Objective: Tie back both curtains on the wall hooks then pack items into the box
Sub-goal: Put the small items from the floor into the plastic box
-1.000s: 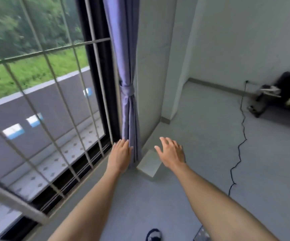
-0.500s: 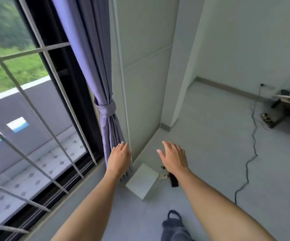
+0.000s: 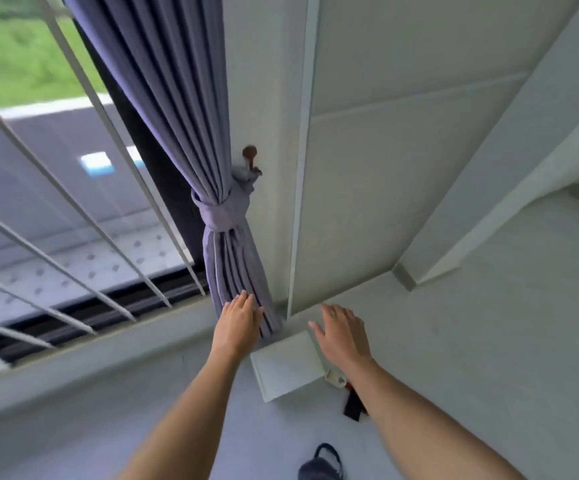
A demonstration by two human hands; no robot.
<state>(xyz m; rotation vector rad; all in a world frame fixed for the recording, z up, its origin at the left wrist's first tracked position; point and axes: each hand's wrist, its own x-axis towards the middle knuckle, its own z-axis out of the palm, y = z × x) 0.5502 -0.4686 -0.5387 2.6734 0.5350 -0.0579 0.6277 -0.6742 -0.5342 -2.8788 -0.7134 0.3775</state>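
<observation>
Below the tieback [image 3: 224, 211], the left hand [image 3: 238, 323] lies with straight fingers against the purple curtain [image 3: 184, 98], gathered and looped to the wall hook [image 3: 250, 157]. Beside it, the right hand [image 3: 341, 336] hovers relaxed, empty, over the white box [image 3: 286, 367] on the floor.

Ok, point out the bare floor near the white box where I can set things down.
Bare floor lies to the right of the white box and right hand, running out toward the wall corner. More bare floor lies below the box, between the forearms. It is crowded at the box's right corner with the black strap, and behind it, where the tied curtain hangs by the left hand.
</observation>
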